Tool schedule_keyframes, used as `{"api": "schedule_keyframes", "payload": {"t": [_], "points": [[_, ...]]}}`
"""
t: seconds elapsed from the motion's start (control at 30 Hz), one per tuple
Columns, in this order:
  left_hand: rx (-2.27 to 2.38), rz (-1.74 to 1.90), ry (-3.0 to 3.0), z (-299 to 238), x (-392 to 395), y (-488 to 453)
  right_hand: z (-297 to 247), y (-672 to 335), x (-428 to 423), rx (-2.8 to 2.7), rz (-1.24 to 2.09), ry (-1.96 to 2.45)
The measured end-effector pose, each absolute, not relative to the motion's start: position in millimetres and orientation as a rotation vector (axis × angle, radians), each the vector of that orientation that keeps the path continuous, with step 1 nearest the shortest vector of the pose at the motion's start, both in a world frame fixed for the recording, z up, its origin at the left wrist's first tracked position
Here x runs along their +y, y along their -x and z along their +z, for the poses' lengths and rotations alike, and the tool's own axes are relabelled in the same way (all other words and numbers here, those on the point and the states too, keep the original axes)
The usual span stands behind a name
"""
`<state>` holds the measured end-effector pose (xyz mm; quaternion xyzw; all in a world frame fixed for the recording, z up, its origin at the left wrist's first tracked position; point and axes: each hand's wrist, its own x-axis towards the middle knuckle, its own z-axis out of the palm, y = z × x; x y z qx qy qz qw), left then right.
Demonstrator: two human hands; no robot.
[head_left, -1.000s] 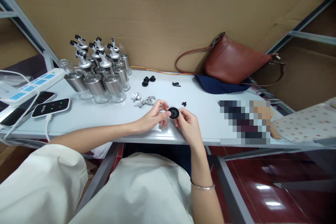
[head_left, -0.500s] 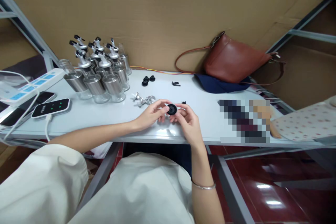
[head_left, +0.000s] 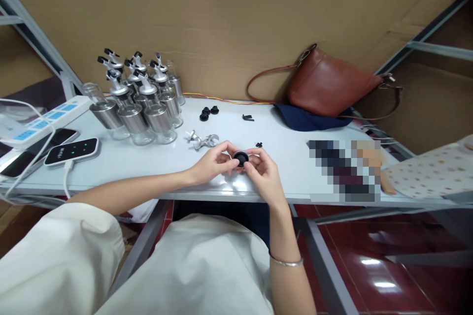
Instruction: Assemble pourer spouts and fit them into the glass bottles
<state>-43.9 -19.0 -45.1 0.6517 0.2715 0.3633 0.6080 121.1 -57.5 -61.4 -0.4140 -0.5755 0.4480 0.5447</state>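
Observation:
Between my two hands is a round black stopper (head_left: 241,158), tilted so that its rim and hollow face me. My left hand (head_left: 218,162) grips it from the left with thumb and fingers. From the other side my right hand (head_left: 263,170) pinches its edge. Just beyond my left hand lie several silver pourer spouts (head_left: 202,141) on the white table (head_left: 177,170). Farther back sits a small group of black stoppers (head_left: 208,112). Thin black lever pieces (head_left: 248,117) and some tiny black parts (head_left: 259,144) rest to the right of them.
Glass bottles with steel sleeves (head_left: 133,123), most topped with pourers, crowd the back left. A power strip (head_left: 48,120) and a white-edged device (head_left: 72,151) lie at the left. A brown bag (head_left: 332,83) sits on dark blue cloth (head_left: 314,119). A pixelated patch hides items at right.
The black stopper has been tipped between my fingers and now shows its hollow. My right fingers have shifted slightly down, uncovering the tiny black parts behind them.

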Motion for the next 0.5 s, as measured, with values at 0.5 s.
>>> {"api": "schedule_keyframes", "payload": {"t": [0.5], "points": [[0.687,0.767,-1.604,-46.0,-19.2,45.9,-64.1,-122.6,-58.3,-1.484,1.086,1.051]]}}
